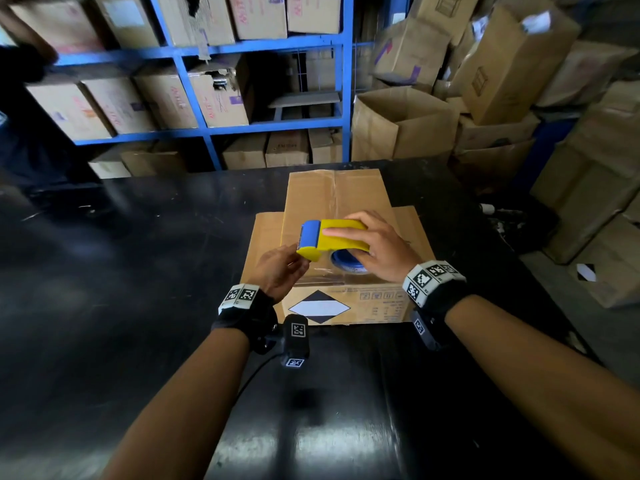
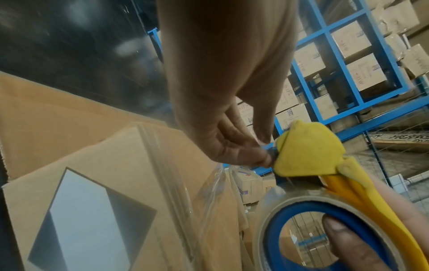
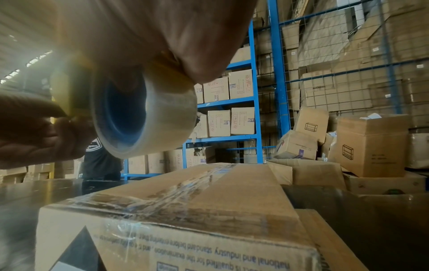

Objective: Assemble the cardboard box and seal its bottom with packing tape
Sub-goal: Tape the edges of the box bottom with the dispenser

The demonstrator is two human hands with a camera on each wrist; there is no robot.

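A brown cardboard box (image 1: 336, 199) stands upside down on the black table (image 1: 138, 258), its closed flaps up and clear tape (image 3: 185, 185) along the seam. My right hand (image 1: 377, 242) grips a yellow and blue tape dispenser (image 1: 329, 237) just above the box's near end. The clear tape roll (image 3: 148, 113) sits in it, my thumb through its blue core (image 2: 301, 207). My left hand (image 1: 282, 271) pinches the dispenser's blue front end (image 2: 270, 153), where the tape comes off. A loose strip of clear tape (image 2: 209, 185) hangs down to the box's near edge.
Flat cardboard (image 1: 266, 233) lies under the box on both sides. Blue shelving (image 1: 207, 129) full of cartons stands behind the table. Open and stacked cartons (image 1: 401, 123) crowd the right side. A person in dark clothing (image 1: 24, 109) stands at the far left.
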